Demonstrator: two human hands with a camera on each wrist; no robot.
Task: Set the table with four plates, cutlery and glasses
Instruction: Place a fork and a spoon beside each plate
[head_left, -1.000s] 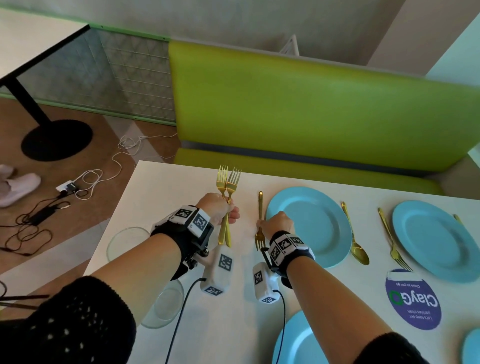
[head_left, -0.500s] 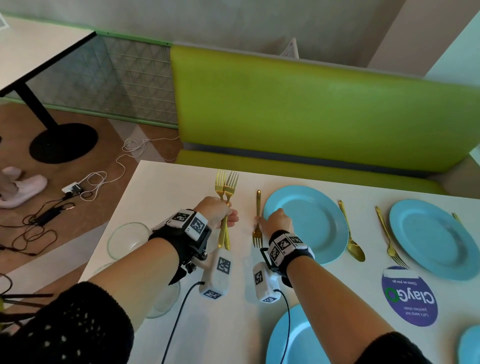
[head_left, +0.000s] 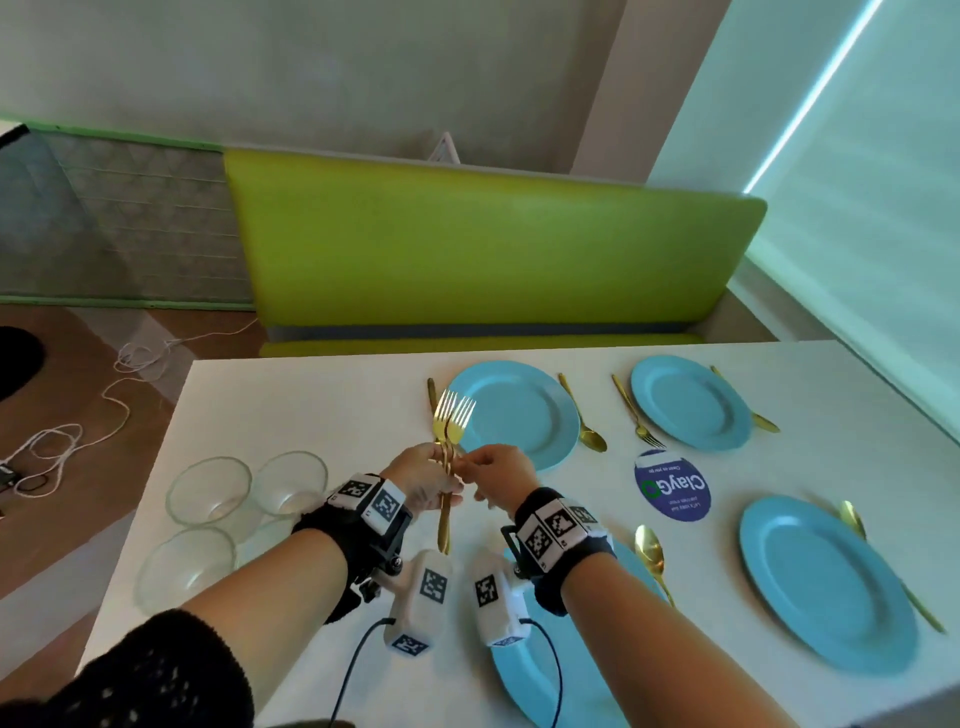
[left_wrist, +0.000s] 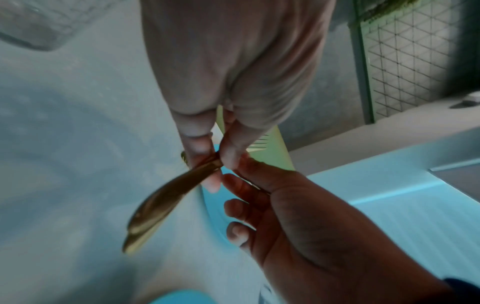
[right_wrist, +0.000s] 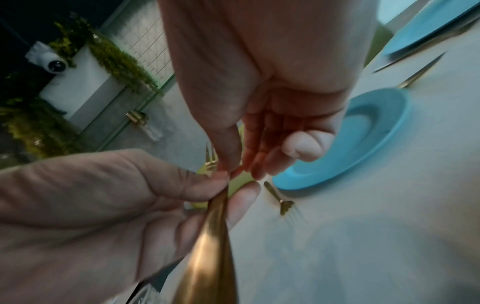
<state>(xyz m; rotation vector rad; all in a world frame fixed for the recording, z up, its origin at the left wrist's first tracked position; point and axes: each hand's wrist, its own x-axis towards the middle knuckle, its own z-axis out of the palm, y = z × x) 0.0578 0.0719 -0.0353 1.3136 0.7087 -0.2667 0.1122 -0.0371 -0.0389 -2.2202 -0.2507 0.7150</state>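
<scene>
My left hand (head_left: 441, 467) grips two gold forks (head_left: 453, 421) by their shafts, tines up, above the white table (head_left: 311, 405). My right hand (head_left: 475, 465) has come against it, and its thumb and forefinger pinch a shaft of the forks (right_wrist: 210, 246). In the left wrist view the handles (left_wrist: 166, 201) stick out below both hands. A third fork (head_left: 431, 387) lies left of the far-left blue plate (head_left: 514, 413). Three more blue plates sit at far right (head_left: 691, 402), near right (head_left: 826, 582) and under my right forearm (head_left: 545, 686). Gold spoons (head_left: 584, 415) lie beside the plates.
Several clear glass bowls (head_left: 208, 491) stand at the table's left end. A round purple sticker (head_left: 672, 486) lies between the plates. A green bench (head_left: 467, 249) runs behind the far edge. Another fork (head_left: 636, 415) lies left of the far-right plate. Cables trail on the floor at left.
My right hand has let go of the fork beside the far-left plate and moved left onto the forks in my left hand. The head view has swung right.
</scene>
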